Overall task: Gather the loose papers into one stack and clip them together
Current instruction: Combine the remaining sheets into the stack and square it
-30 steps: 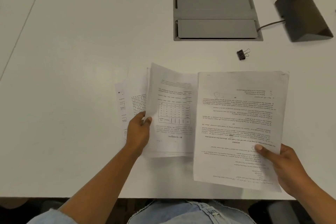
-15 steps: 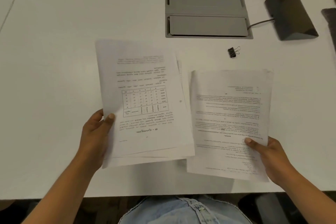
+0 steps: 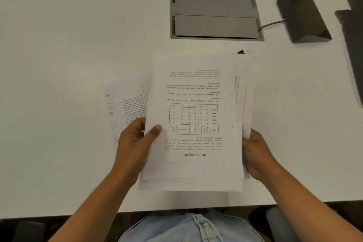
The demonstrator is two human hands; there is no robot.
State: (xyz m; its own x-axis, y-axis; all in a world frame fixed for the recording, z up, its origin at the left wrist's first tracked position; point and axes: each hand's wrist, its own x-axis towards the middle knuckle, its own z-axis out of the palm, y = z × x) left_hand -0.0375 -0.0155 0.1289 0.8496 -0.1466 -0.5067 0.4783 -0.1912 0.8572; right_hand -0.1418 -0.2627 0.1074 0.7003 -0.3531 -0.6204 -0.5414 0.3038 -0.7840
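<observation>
Dim, soft, motion-blurred edges

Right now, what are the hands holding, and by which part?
Both hold the paper stack: left hand pinches its left edge, thumb on top; right hand grips its right edge.

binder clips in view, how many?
1. The clip lies on the table just beyond the far right corner of the held stack, whose edge partly hides it. More could be hidden under the stack.
</observation>
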